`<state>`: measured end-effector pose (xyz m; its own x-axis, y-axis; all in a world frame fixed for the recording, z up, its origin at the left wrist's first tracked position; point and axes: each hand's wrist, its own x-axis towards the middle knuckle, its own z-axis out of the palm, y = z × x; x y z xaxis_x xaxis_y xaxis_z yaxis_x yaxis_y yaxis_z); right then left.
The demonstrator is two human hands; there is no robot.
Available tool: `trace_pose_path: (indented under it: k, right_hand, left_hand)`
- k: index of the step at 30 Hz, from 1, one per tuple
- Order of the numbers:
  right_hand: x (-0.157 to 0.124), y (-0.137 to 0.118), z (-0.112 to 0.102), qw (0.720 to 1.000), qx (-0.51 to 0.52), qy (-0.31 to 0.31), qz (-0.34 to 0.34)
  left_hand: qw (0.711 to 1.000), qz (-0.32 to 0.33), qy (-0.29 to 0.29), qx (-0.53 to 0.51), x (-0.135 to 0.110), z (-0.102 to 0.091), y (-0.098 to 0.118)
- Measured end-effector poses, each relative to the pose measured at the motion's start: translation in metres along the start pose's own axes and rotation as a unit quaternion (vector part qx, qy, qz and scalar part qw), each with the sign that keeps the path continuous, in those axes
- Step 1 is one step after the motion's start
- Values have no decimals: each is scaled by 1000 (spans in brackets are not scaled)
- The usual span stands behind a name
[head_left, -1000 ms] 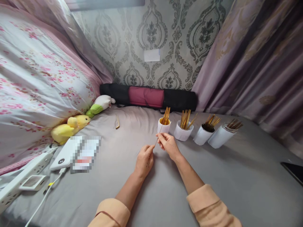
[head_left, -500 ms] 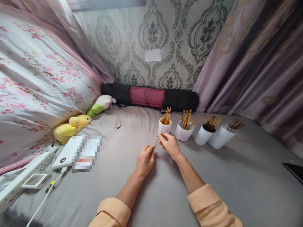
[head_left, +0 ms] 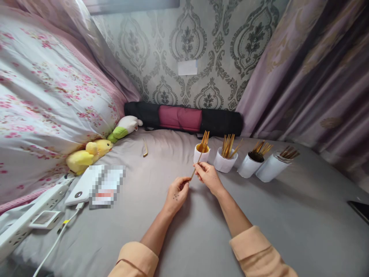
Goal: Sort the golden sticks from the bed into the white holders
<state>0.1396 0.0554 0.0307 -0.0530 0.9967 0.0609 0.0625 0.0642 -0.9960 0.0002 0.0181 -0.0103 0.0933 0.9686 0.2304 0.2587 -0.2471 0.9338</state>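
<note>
Both my hands hold one thin wooden stick (head_left: 196, 165) over the grey bed sheet (head_left: 161, 231). My left hand (head_left: 176, 194) pinches its lower end with closed fingers. My right hand (head_left: 208, 177) pinches it higher up, and the stick's tip points up toward the nearest white cup (head_left: 201, 153), which holds several yellow-brown sticks. Three more white cups follow in a row to the right: a second cup (head_left: 225, 161), a third cup (head_left: 248, 164) and a fourth cup (head_left: 271, 166), each with sticks in it.
A loose stick (head_left: 145, 148) lies on the sheet farther back. Yellow plush toy (head_left: 86, 154), white-green plush toy (head_left: 123, 127), power bank (head_left: 82, 188) and power strip (head_left: 25, 223) sit at left. A black and maroon bag (head_left: 184, 117) lies along the wall. Dark device (head_left: 359, 209) at right edge.
My hands and the stick have hardly moved; the view has shifted slightly, so everything sits a little lower and to the right in the picture.
</note>
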Motion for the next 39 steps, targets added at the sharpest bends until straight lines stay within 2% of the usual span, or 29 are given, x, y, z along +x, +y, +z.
trace_pose_path:
  k: [3,7,10,26,39]
  right_hand:
    - [0,1,-1,1000,-16,1,-5]
    - [2,4,-3,999,-41,3,-12]
    - [3,4,-5,998,-58,7,-23]
    - [3,6,-10,993,-105,12,-48]
    - [2,0,-12,998,-57,-5,-25]
  left_hand:
    - [996,-55,-2,-70,2,2,-1]
    - [975,-151,-22,-160,2,1,8]
    - [959,-185,-23,-212,2,0,14]
    - [892,-259,-54,-367,0,-4,16]
    - [853,-272,-96,-435,0,-8,17]
